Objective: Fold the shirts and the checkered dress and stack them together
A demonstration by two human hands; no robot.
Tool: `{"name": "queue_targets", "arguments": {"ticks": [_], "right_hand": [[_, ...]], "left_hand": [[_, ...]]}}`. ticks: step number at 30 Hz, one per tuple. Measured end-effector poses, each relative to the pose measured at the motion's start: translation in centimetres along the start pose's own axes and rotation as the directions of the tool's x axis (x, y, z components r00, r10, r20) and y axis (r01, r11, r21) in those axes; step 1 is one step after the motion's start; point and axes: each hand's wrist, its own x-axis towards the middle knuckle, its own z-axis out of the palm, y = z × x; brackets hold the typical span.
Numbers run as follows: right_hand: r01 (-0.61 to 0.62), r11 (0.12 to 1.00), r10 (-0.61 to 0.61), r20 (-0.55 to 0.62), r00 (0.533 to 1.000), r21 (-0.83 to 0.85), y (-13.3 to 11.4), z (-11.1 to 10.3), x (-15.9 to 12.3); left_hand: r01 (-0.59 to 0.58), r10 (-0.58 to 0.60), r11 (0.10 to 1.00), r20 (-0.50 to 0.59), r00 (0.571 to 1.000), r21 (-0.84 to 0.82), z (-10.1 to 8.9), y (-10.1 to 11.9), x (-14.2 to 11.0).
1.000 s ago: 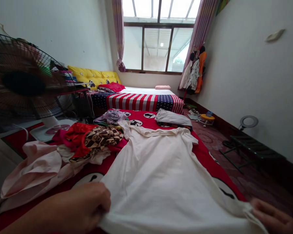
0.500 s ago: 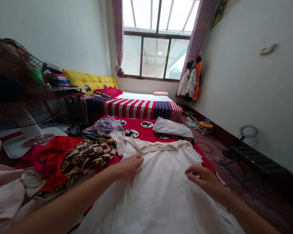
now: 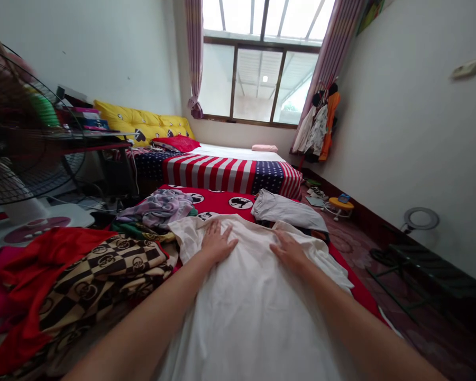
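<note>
A cream white garment lies spread out lengthwise on a red patterned bed cover. My left hand rests flat on its upper part, fingers spread. My right hand lies flat beside it, to the right, fingers stretched out on the cloth. Neither hand holds anything.
A heap of clothes lies at the left: a brown checked cloth, a red cloth, a lilac cloth. A folded white garment sits beyond my hands. A standing fan is at far left, a flag-patterned bed behind, a black rack right.
Both hands let go of the garment's near corners and slid up along it to its upper part, where they now lie flat. The view has moved forward.
</note>
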Motion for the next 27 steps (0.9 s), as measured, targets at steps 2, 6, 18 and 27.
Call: {"name": "queue_targets", "arguments": {"ticks": [2, 6, 18, 27], "right_hand": [[0.0, 0.998, 0.001, 0.015, 1.0, -0.057, 0.1, 1.2, -0.3], [0.008, 0.992, 0.0, 0.061, 0.998, -0.129, 0.4, 1.5, -1.1], [-0.246, 0.952, 0.181, -0.313, 0.932, -0.182, 9.4, -3.7, -3.3], [-0.384, 0.909, 0.389, -0.003, 0.921, -0.161, 9.8, -6.9, -1.1]], "left_hand": [[0.03, -0.03, 1.0, -0.041, 0.999, 0.0, 0.7, 0.0, 0.1], [0.039, -0.036, 0.999, -0.103, 0.994, 0.029, 1.1, -0.1, -0.2], [0.041, -0.037, 0.999, -0.127, 0.991, 0.03, 1.1, 0.1, -0.3], [0.052, -0.05, 0.999, -0.136, 0.99, 0.015, 1.2, 0.1, -0.4]]}}
